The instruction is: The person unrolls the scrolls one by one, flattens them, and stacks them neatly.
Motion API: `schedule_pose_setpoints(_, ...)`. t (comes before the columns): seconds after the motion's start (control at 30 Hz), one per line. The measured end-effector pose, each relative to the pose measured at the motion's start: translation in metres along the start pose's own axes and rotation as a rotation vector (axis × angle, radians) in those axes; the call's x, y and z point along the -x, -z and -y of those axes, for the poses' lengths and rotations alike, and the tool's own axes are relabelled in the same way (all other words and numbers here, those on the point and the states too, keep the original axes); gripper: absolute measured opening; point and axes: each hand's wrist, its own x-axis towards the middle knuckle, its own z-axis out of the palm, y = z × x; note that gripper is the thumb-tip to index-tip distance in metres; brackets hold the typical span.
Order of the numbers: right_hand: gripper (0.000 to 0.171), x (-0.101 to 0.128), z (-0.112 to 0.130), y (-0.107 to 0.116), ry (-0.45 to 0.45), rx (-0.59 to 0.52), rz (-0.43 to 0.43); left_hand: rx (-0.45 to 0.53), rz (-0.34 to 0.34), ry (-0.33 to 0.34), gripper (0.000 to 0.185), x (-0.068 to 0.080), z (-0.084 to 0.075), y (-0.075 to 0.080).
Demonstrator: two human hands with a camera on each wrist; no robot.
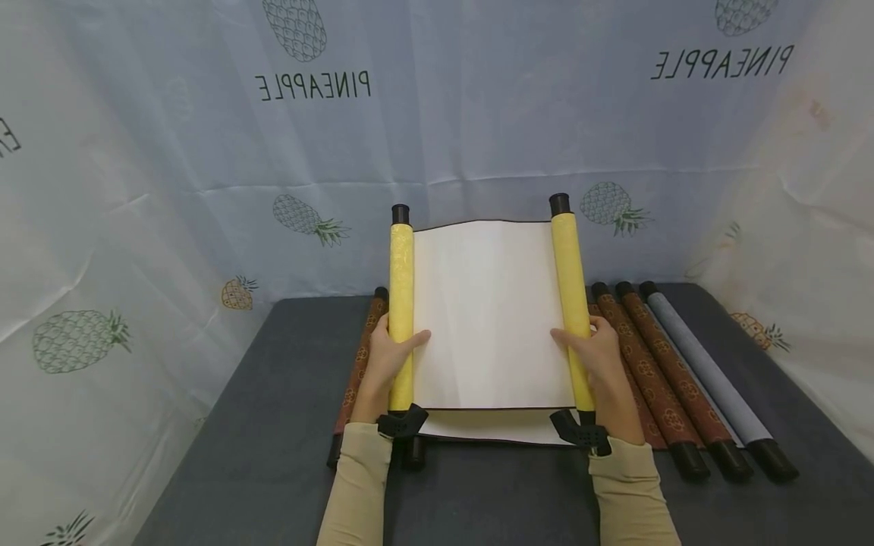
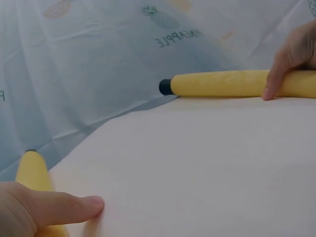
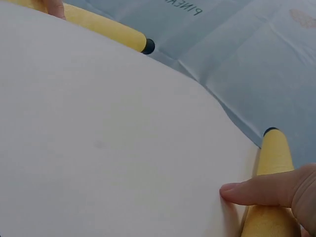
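A blank white scroll (image 1: 488,318) with yellow rolls at both sides and black end knobs is held up, partly unrolled, facing the head camera. My left hand (image 1: 385,356) grips the left yellow roll (image 1: 401,280), its thumb lying over the roll onto the white paper. On the other side, my right hand (image 1: 601,356) grips the right yellow roll (image 1: 568,273), thumb likewise on the paper's edge. In the left wrist view the paper (image 2: 197,158) stretches between both rolls with a gentle wave. Most fingers of both hands are hidden behind the rolls.
Behind my left hand lies a brown patterned scroll (image 1: 350,387) on the dark table (image 1: 259,425). To the right lie brown patterned scrolls (image 1: 652,371) and a grey scroll (image 1: 710,371). A pale sheet (image 1: 498,426) shows below the held scroll. Pineapple-print cloth (image 1: 478,136) hangs behind.
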Motion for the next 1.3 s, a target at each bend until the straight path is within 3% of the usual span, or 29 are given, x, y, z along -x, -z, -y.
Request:
schedule_pose_setpoints(0.17, 0.067, -0.001, -0.002, 0.002, -0.012, 0.033, -0.020, -0.020, -0.013, -0.002, 0.083, 0.000, 0.001, 0.002)
schedule_pose_setpoints(0.33, 0.058, -0.003, -0.003, 0.004, -0.003, 0.032, -0.032, -0.027, -0.007, 0.041, 0.077, -0.001, 0.001, 0.004)
schedule_pose_setpoints(0.53, 0.058, -0.004, -0.003, 0.005, 0.026, 0.035, -0.024, -0.035, 0.010, 0.042, 0.052, -0.002, 0.001, 0.004)
schedule_pose_setpoints(0.8, 0.062, -0.005, -0.007, 0.009, 0.005, 0.061, -0.024, -0.059, -0.009, -0.007, 0.052, -0.004, 0.006, 0.014)
schedule_pose_setpoints(1.03, 0.067, -0.005, -0.007, 0.015, 0.003, 0.112, 0.012, -0.063, -0.020, -0.006, 0.049, -0.006, 0.008, 0.022)
schedule_pose_setpoints(1.3, 0.063, -0.005, -0.004, 0.014, -0.024, 0.052, 0.009, -0.045, -0.013, 0.006, 0.049, -0.007, 0.006, 0.022)
